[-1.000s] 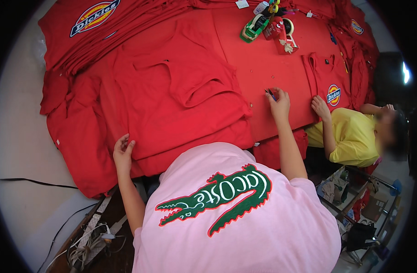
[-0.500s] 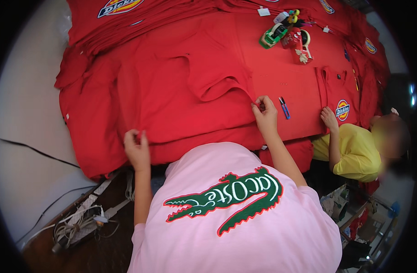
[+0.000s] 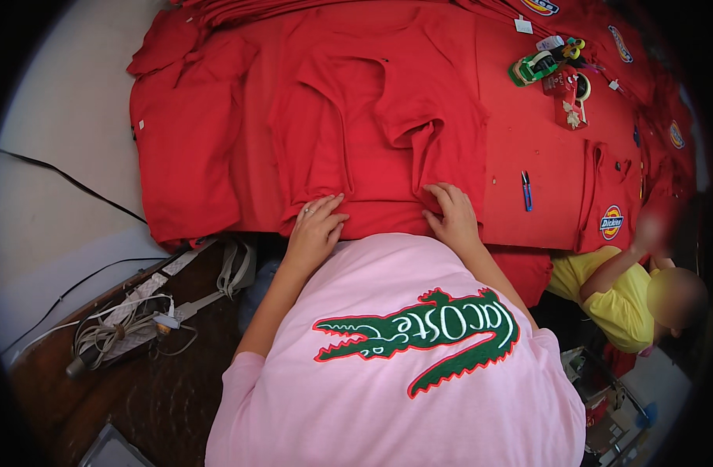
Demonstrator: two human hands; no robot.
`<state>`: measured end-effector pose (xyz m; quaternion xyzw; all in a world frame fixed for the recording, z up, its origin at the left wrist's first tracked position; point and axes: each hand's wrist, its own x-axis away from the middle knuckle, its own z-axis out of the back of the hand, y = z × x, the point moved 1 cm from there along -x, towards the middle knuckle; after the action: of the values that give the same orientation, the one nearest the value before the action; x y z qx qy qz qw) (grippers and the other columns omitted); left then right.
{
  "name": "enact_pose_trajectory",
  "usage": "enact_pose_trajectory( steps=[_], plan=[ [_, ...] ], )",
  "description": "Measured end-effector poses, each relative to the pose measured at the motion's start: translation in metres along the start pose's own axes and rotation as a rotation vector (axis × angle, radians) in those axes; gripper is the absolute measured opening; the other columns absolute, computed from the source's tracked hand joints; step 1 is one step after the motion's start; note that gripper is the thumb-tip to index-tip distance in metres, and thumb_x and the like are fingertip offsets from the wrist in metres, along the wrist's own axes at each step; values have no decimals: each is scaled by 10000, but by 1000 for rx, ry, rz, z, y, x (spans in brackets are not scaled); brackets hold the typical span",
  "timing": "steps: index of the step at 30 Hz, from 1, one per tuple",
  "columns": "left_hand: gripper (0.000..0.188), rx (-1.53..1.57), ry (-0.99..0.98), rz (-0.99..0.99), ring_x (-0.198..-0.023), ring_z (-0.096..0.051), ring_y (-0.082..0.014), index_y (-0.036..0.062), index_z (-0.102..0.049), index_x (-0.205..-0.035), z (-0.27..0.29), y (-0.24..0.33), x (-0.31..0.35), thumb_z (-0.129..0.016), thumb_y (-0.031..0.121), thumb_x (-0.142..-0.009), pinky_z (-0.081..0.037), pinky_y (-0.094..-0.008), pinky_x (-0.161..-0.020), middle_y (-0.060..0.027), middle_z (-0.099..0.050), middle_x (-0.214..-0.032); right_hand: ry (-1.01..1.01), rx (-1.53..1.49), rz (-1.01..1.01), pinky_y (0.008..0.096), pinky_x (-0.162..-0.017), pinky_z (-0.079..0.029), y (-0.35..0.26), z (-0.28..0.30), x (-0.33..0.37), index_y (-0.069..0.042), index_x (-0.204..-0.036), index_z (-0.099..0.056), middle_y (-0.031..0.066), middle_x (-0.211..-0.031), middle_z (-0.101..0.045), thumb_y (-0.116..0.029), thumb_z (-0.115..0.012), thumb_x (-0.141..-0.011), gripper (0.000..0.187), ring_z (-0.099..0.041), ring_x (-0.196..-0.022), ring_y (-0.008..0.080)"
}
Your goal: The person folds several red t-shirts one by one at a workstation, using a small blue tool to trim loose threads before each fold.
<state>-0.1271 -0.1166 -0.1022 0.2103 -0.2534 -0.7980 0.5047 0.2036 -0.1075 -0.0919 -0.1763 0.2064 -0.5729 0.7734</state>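
Note:
A red T-shirt point(image 3: 383, 171) lies in front of me, its two sides turned inward in upright folds. My left hand point(image 3: 317, 227) is closed on the near end of the left fold, a ring on one finger. On the right fold's near end, my right hand point(image 3: 454, 218) grips the cloth between thumb and fingers. The fingertips are partly lost in the fabric. A strip of red cloth runs along the table's near edge between both hands.
Another red garment point(image 3: 183, 156) lies left. To the right are blue thread snips point(image 3: 527, 192), a green tape dispenser point(image 3: 532, 68), a red box point(image 3: 565, 101) and a folded red shirt point(image 3: 610, 202). A co-worker in yellow point(image 3: 617, 300) sits there. Cables point(image 3: 115, 338) lie lower left.
My hands have come closer together, bringing the shirt's sides inward into folds. The shirt was spread wider before. The co-worker's hand has left the folded shirt. My view has shifted.

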Motion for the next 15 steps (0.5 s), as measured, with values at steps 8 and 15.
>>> enact_pose_trajectory(
  steps=[8,15],
  plan=[
    [332,-56,191,231,-1056,-644,-284,82,-699,-1146,-3,-4,-25,-794,187,-846,-382,-481,-1110,-102,-710,-1074,79,-384,-385,329,-752,-503,26,4,-6,2,-1030,-696,74,-848,-652,-111,-705,-960,133,-628,-808,211],
    [365,895,-21,652,-1015,-681,-134,-51,-742,-1164,69,-26,-18,-700,272,-999,-522,-306,-923,-87,-772,-1093,276,-1145,-690,228,-867,-483,91,72,13,-7,-1149,-683,-10,-1036,-704,-132,-666,-1026,176,-631,-949,70]
  ],
)
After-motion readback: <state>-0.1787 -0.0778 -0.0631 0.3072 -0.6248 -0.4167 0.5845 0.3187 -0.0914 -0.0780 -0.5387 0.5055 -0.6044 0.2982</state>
